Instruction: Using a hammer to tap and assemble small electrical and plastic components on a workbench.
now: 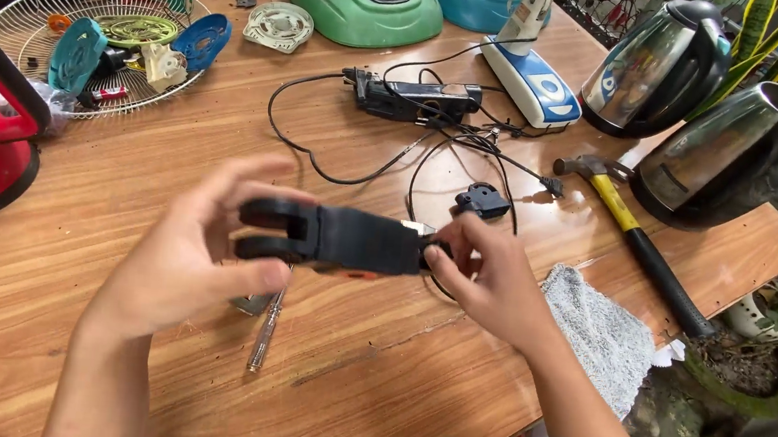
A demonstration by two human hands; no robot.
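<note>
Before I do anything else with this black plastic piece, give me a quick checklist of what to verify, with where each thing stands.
1. Left hand grips the forked end of the black plastic piece: ok.
2. Right hand pinches the other end, at the cord: ok.
3. Piece held above the wooden table, not resting on it: ok.
4. Screwdriver within reach, below the left hand: ok.
5. Cord free of tangles: not ok, it loops among other wires.
6. Cord unplugged: cannot tell.

Bare table (43, 298) left; cables (434, 156), hammer (641, 245) beyond.
</note>
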